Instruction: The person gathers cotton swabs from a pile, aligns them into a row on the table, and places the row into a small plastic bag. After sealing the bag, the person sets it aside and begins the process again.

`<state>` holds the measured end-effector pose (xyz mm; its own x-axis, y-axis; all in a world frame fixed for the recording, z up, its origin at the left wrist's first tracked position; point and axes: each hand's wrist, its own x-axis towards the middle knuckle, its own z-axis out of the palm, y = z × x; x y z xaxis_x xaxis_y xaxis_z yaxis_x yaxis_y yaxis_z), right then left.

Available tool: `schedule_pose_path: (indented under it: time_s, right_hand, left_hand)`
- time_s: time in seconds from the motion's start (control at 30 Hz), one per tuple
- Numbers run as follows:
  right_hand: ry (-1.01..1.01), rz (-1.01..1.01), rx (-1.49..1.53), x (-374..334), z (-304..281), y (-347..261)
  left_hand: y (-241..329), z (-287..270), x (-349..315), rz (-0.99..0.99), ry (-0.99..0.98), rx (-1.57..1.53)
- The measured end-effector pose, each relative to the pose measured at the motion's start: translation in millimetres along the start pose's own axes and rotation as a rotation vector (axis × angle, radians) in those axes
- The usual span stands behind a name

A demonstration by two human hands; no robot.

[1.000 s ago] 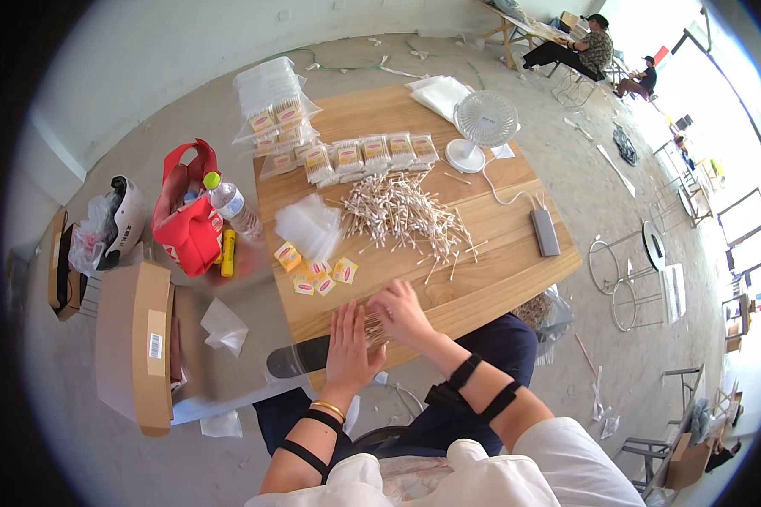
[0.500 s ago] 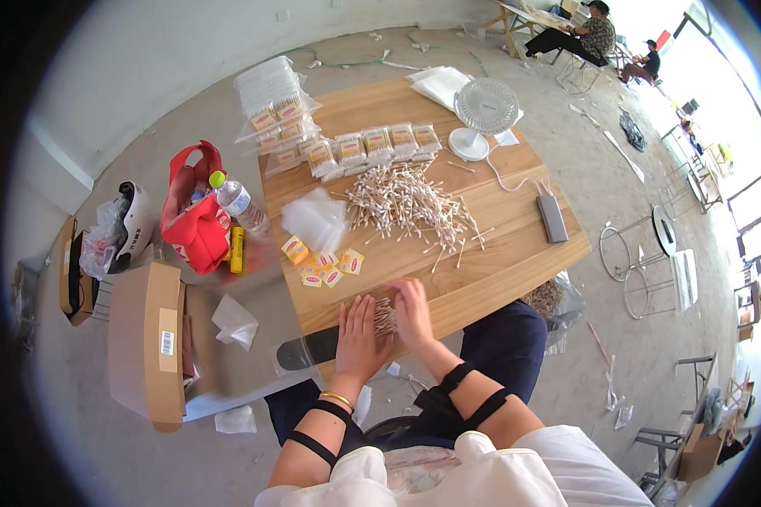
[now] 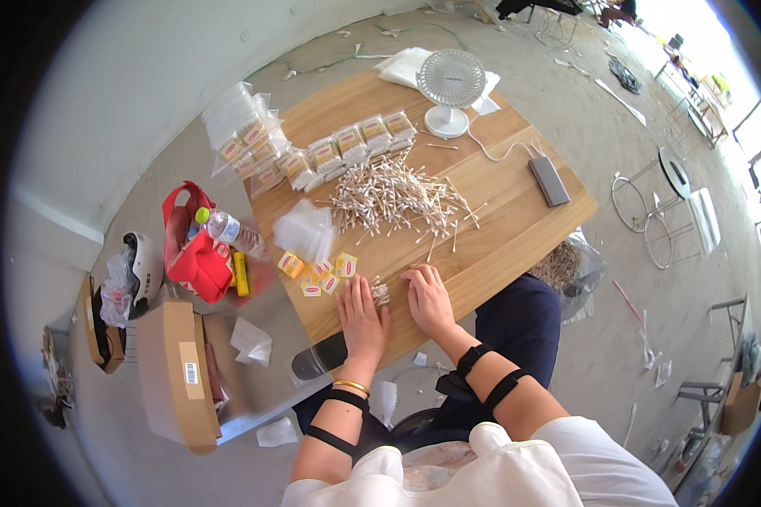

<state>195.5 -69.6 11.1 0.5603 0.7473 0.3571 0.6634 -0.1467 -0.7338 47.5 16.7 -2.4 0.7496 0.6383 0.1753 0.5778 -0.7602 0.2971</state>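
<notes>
A small bundle of cotton swabs (image 3: 381,295) lies by the table's near edge, its white tips showing beside my fingers. My left hand (image 3: 364,319) is closed over the bundle, fingers along its left side and thumb below it. Just to the right, my right hand (image 3: 429,301) rests by the tabletop with its fingers slightly bent and apart from the bundle, holding nothing that I can see. Beyond both hands spreads a loose heap of cotton swabs (image 3: 397,196). Small yellow-and-white printed cards (image 3: 320,277) lie beyond my left hand, beside a stack of clear plastic bags (image 3: 303,230).
Filled swab packets (image 3: 325,155) line the far left of the wooden table (image 3: 516,228). A white fan (image 3: 450,84) and grey power bank (image 3: 549,182) stand to the right. A red bag (image 3: 201,264), water bottle (image 3: 228,226) and cardboard box (image 3: 173,372) are at left.
My right hand has drawn away to the right from the swab bundle, which it was pressing against. My left hand stays on the bundle. The whole view has shifted slightly.
</notes>
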Motion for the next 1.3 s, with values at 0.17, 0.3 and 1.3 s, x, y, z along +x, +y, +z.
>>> schedule_pose_path:
  time_s: [0.17, 0.3, 1.3]
  right_hand:
    - [-0.006, 0.018, -0.009, -2, -3, 1]
    - [0.015, -0.002, -0.033, -3, -1, -1]
    - [-0.008, -0.015, -0.131, -5, 3, 2]
  left_hand:
    - [14, 4, -12, -0.018, -0.095, 0.221]
    - [13, 1, -10, -0.023, -0.093, 0.187]
    - [10, 2, 2, -0.005, -0.137, 0.193]
